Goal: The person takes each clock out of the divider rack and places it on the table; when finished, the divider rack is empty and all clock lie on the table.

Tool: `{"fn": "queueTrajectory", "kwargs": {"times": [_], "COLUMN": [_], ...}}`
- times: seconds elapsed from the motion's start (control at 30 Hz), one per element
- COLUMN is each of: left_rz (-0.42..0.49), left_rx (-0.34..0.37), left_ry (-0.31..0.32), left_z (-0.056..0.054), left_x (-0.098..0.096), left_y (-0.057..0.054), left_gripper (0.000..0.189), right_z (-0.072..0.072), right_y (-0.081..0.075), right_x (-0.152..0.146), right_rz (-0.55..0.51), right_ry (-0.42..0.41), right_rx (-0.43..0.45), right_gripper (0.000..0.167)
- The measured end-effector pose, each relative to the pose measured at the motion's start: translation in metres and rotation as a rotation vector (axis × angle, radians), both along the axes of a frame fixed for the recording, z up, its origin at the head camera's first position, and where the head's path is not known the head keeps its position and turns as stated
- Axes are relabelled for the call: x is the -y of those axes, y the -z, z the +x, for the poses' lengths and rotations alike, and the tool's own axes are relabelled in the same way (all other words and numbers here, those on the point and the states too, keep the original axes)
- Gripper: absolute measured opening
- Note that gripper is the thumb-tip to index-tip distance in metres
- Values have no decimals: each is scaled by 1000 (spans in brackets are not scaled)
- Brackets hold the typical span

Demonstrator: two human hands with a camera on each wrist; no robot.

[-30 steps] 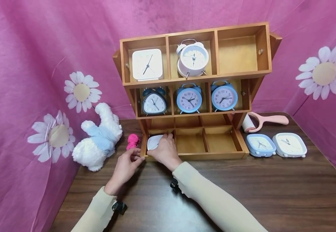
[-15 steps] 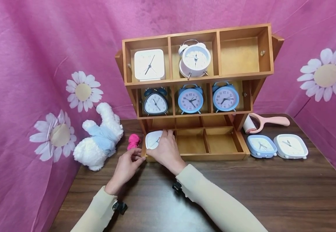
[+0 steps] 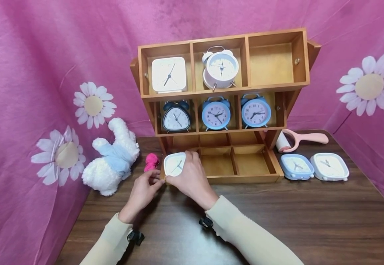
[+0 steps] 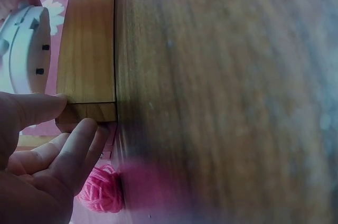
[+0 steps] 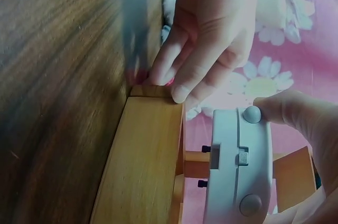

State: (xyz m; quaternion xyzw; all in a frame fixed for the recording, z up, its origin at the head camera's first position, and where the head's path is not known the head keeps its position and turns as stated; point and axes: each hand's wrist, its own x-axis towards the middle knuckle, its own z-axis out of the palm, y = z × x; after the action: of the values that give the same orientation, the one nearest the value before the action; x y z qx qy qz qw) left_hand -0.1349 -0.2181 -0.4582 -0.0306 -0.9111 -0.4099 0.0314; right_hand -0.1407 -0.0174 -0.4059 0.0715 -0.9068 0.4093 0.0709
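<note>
My right hand [image 3: 193, 178] grips a white square alarm clock [image 3: 172, 166] by its edges, over the bottom-left compartment of the wooden shelf [image 3: 241, 179]. In the right wrist view, the thumb and fingers span opposite ends of the clock, whose side with round feet and dark knobs shows above the shelf's front board. At that board's left corner, my left hand [image 3: 143, 189] pinches the wood between thumb and fingers, as the left wrist view shows. Just behind this hand lies pink yarn [image 3: 151, 161].
Several alarm clocks stand in the upper two rows, among them a dark triangular clock [image 3: 176, 117]. A blue clock [image 3: 296, 166], a white clock [image 3: 329, 167] and a pink-handled lint roller [image 3: 311, 137] lie at the right. A white plush toy [image 3: 112, 162] lies left.
My right hand has drawn the white clock up and toward me out of the compartment, and its face now shows more fully. The left hand stays at the shelf corner.
</note>
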Motion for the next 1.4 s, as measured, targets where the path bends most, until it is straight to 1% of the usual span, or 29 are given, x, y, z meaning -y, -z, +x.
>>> {"fn": "queueTrajectory", "kwargs": {"times": [0.1,0.33,0.57,0.6,0.63,0.73,0.8,0.83,0.9,0.97,1.03,1.1,1.17,1.27,1.4], "left_rz": [-4,-13,-3,2,10,30,33,37,31,36,44,34,17,-4,1], "left_rx": [-6,5,15,-4,-35,-114,-173,-174,-160,-134,-92,-49,-14,21,16], "left_ry": [0,-4,-13,-5,11,53,84,88,77,63,43,23,6,-8,0], "left_z": [1,0,0,-1,-5,-16,-24,-24,-20,-13,-4,1,3,3,2], "left_x": [1,1,0,1,5,16,24,25,21,15,8,3,1,-2,-1], "left_y": [-1,0,0,3,13,36,54,57,48,34,15,3,-2,-5,-4], "left_gripper": [28,32,33,33,32,33,35,35,34,32,31,30,30,30,29], "right_z": [6,18,29,30,32,35,38,39,43,46,49,51,54,59,63], "right_y": [0,3,6,6,7,8,9,9,10,10,11,12,12,13,13], "right_x": [-1,-4,-5,-6,-7,-9,-10,-11,-11,-11,-11,-10,-10,-9,-9], "right_rz": [-1,12,28,31,31,38,43,48,57,56,57,52,56,57,53], "right_ry": [-11,-26,-38,-38,-38,-31,-30,-29,-31,-35,-36,-37,-36,-37,-37], "right_rx": [1,-15,2,5,10,22,26,30,36,45,53,56,57,65,75], "right_gripper": [108,103,106,106,106,106,106,106,106,106,105,105,104,105,106]}}
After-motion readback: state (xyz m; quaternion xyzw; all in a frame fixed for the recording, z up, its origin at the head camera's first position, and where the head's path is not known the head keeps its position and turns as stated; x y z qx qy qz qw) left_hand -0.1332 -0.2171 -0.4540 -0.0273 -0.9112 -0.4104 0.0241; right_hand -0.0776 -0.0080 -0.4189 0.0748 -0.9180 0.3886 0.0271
